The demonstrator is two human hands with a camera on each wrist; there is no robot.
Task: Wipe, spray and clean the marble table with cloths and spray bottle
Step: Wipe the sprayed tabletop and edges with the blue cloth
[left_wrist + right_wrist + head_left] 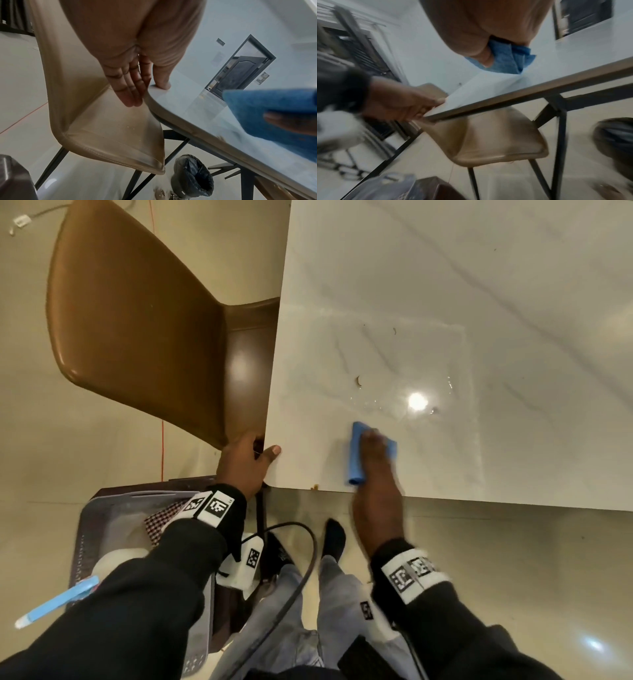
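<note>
The white marble table (pixel 445 285) fills the upper right of the head view, its near-left corner close to me. A folded blue cloth (pixel 356 453) lies near the front edge. My right hand (pixel 375 443) presses flat on the blue cloth (pixel 505 62), blurred with motion. My left hand (pixel 253 457) rests on the table's corner: the thumb lies on top and straight fingers (pixel 132 92) hang down beside the edge. A wet, shiny patch (pixel 394 402) and brown crumbs (pixel 358 381) lie beyond the cloth. The spray bottle (pixel 58 604) sits in a grey basket (pixel 99 508) at lower left.
A brown leather chair (pixel 137 320) stands tucked against the table's left edge, beside my left hand. Under the table stands a bin with a black liner (pixel 193 175) among black metal legs (pixel 559 135). A checked cloth (pixel 161 518) lies in the basket. A cable (pixel 301 577) hangs near my legs.
</note>
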